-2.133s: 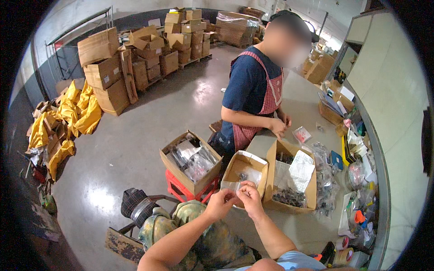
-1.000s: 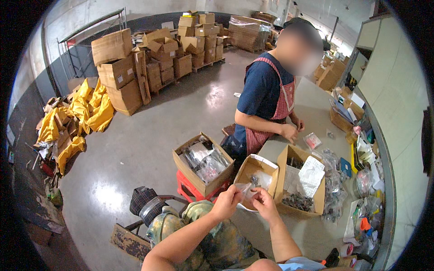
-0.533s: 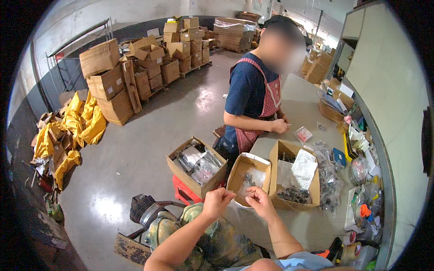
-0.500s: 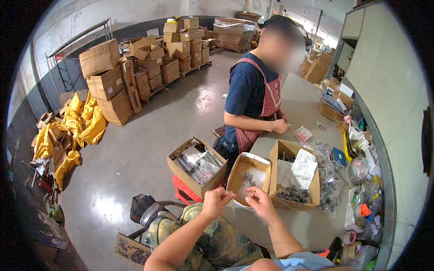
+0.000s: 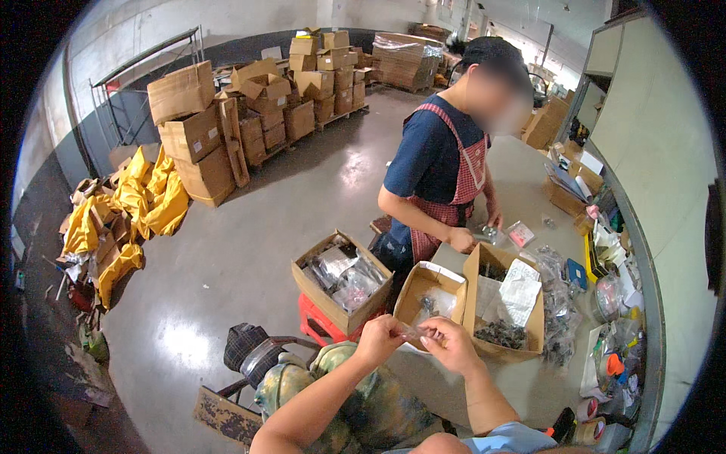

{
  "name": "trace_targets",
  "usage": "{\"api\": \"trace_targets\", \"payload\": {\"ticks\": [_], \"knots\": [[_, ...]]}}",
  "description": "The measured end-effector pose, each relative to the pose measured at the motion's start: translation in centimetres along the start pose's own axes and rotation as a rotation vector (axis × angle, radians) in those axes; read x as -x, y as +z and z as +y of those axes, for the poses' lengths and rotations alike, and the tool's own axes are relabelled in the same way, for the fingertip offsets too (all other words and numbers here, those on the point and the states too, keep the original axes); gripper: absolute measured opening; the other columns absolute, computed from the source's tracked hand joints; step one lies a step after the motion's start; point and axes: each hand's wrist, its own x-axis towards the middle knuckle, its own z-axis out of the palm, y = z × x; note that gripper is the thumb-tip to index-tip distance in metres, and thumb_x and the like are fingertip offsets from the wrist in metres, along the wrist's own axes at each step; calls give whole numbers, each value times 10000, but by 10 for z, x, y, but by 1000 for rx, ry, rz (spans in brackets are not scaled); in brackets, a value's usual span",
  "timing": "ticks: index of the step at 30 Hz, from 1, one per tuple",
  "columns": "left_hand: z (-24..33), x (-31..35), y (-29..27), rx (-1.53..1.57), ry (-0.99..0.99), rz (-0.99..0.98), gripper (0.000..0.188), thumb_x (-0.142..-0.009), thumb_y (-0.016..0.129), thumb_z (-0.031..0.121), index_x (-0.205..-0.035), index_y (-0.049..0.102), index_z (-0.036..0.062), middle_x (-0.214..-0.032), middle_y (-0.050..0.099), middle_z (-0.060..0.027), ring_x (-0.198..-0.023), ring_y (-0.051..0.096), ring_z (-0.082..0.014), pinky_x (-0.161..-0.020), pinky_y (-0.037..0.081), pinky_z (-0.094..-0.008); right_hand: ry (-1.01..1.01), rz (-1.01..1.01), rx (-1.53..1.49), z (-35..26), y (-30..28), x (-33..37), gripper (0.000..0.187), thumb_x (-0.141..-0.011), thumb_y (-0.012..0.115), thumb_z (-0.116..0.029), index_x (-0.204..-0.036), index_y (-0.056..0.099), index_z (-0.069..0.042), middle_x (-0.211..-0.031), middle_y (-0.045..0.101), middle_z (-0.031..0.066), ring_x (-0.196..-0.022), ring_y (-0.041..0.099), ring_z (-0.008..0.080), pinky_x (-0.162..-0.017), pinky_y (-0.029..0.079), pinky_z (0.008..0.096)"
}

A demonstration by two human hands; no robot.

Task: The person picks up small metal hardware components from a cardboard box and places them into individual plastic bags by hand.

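A small clear plastic bag (image 5: 411,333) is pinched between the fingertips of my left hand (image 5: 380,340) and my right hand (image 5: 449,346), which almost meet. Behind them lies a shallow cardboard box (image 5: 409,293) with a few small dark parts in clear plastic. Right of that stands a deeper cardboard box (image 5: 473,303). It holds many small dark parts (image 5: 502,334) and a handwritten paper sheet (image 5: 520,292). On my left, a cardboard box (image 5: 309,285) full of bagged items sits on a red stool (image 5: 313,316).
Across the table corner a co-worker (image 5: 442,163) in a checked apron handles a small clear bag (image 5: 490,234). Clear bags (image 5: 558,303) lie right of the boxes. Tapes and tools crowd the right edge. Stacked cartons (image 5: 198,147) and yellow sacks (image 5: 155,197) stand on the floor.
My hands have come together, and my right hand now also touches the small bag. The co-worker has leaned forward, hands now at a clear bag. The whole view has shifted slightly.
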Motion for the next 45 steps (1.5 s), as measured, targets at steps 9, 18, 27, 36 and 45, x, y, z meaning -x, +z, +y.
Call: {"api": "trace_targets", "payload": {"ticks": [9,18,27,36,45], "knots": [[11,6,6,-55,207,18,462,-649,729,134,-1074,571,45,-1058,560,-143,-1032,520,-323,-871,420,-396,-163,-219,410,16,-5,9,309,-746,700,-262,-987,652,-75,-1213,532,162,-1088,483,341,-949,383,410],[11,6,23,-145,457,-201,472,-635,690,161,-1044,487,42,-994,550,-156,-993,521,-356,-886,390,-460,30,-543,353,12,7,19,372,-782,635,-386,-881,632,-27,-885,620,194,-866,596,355,-768,475,432],[18,14,25,-38,25,-451,562,-677,751,250,-1133,505,34,-795,634,-129,-725,639,-286,-667,517,-376,536,-236,109,97,-102,20,249,-852,573,-282,-862,663,-50,-778,671,88,-692,633,181,-640,489,340],[19,2,26,45,-37,-447,653,-689,762,243,-1220,442,39,-816,615,-127,-748,609,-228,-680,492,-335,739,-710,954,215,-122,1,190,-713,526,-96,-739,647,48,-865,622,236,-783,592,372,-698,460,467],[14,2,28,23,-14,-414,658,-689,763,247,-1216,450,9,-805,614,-110,-675,596,-194,-637,488,-301,623,-58,398,205,-133,5,87,-796,497,-77,-768,503,4,-745,540,173,-733,555,264,-614,409,404]]}}
